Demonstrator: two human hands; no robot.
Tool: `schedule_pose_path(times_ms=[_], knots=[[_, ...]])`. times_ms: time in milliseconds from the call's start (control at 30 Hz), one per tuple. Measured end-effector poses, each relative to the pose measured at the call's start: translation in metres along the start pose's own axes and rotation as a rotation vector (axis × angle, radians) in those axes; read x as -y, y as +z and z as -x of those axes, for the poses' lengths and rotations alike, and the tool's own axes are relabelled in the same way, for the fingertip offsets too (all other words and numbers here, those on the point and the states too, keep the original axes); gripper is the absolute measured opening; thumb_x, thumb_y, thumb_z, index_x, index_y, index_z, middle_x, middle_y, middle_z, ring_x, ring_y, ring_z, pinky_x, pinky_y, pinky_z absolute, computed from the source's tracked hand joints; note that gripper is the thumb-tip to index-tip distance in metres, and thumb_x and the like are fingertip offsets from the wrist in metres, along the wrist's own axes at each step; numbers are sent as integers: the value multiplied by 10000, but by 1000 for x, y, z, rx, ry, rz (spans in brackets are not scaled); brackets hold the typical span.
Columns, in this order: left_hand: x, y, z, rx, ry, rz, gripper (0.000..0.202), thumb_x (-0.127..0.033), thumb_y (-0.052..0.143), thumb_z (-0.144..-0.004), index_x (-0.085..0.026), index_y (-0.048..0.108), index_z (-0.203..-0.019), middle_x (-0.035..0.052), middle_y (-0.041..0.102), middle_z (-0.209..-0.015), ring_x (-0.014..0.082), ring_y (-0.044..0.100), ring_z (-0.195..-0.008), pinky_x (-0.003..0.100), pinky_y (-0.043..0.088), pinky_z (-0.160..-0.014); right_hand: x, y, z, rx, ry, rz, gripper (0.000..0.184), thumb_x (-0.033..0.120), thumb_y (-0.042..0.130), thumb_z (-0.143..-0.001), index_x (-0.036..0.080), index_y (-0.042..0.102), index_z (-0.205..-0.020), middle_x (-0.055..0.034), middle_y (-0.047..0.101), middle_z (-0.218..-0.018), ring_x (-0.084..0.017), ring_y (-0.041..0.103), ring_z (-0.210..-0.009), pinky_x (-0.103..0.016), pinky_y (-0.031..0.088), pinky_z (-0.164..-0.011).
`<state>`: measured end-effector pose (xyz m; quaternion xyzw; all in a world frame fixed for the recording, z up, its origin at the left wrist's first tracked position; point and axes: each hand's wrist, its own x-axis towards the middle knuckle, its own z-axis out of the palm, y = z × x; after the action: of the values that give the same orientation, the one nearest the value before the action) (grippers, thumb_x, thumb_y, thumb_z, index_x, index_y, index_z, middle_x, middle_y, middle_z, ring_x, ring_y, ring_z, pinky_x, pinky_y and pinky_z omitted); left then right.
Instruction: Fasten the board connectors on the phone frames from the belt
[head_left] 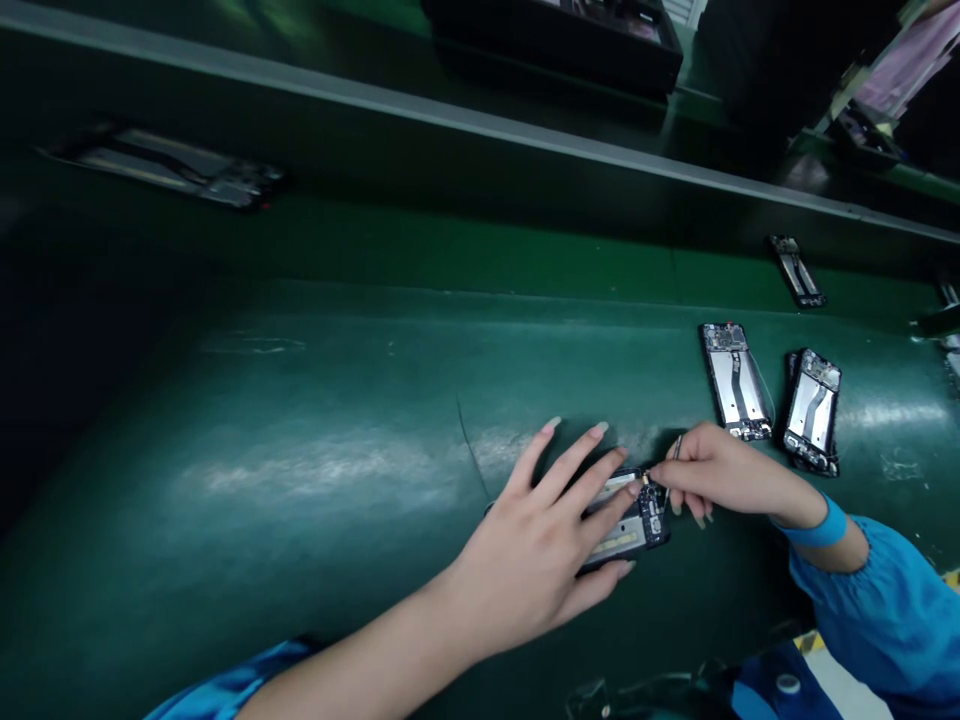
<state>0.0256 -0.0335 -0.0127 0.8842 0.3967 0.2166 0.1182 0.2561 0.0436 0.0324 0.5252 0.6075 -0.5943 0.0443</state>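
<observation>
An opened phone (626, 535) lies on the green bench with its inner parts and circuit board facing up. My left hand (536, 545) rests across it with fingers stretched out and spread. One fingertip touches the phone near its right end, and the thumb lies along the near edge. Much of the phone's left part is hidden under this hand. At the phone's right end, my right hand (709, 475) is closed in a pinch on a thin silver metal tool (677, 450). The tool's tip is at the phone's edge; its exact kind is unclear.
To the right lie another opened phone (735, 380) and a small stack of opened phones (812, 410). Farther back is one more phone (797, 272), and a blurred phone (172, 165) lies far left. A metal-edged shelf (450, 110) crosses behind, bearing a black tray (577, 45).
</observation>
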Motion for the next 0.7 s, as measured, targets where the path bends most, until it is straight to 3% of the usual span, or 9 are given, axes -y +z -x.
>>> schedule_pose_path(times_ms=[67,367,433,533,600,700], knots=[[-1,-1,1,-13,13,-18,491,-572,554,-932,-248,684,-1278,79,553,-1448,352,404,-1411,585,113,-1237,4,-1,-1,75,66,8,367,269,562,-911,152,668,-579,-18,614,-471,-119,579,-403,-185,459,-436],[-3,-3,-1,-5,4,10,489,-578,565,-924,-263,682,-1279,92,570,-1412,369,407,-1395,602,169,-1199,15,1,-15,165,160,-15,329,194,531,-838,152,636,-528,-16,620,-444,-88,528,-329,-132,416,-344],[5,-13,-1,10,-10,52,481,-576,567,-928,-271,674,-1283,84,598,-1374,355,454,-1348,585,226,-1163,16,1,-16,177,194,-3,325,183,521,-822,147,635,-519,-32,650,-480,-87,535,-331,-128,390,-319],[29,-38,0,96,-166,137,362,-486,554,-969,-264,697,-1217,52,702,-1152,263,593,-1115,465,376,-996,13,0,-17,201,198,19,327,206,514,-816,139,657,-530,-62,703,-571,-99,590,-374,-124,361,-298],[44,-55,1,200,-261,203,260,-400,551,-984,-257,736,-1098,24,725,-991,212,609,-968,386,393,-873,10,-1,-17,216,175,18,337,232,516,-823,135,673,-541,-83,724,-621,-118,635,-421,-126,372,-306],[57,-68,2,312,-289,317,246,-346,545,-987,-255,767,-933,14,729,-910,198,584,-926,351,373,-831,7,-3,-18,235,173,6,344,264,544,-828,130,677,-540,-113,737,-659,-152,681,-489,-133,391,-316]])
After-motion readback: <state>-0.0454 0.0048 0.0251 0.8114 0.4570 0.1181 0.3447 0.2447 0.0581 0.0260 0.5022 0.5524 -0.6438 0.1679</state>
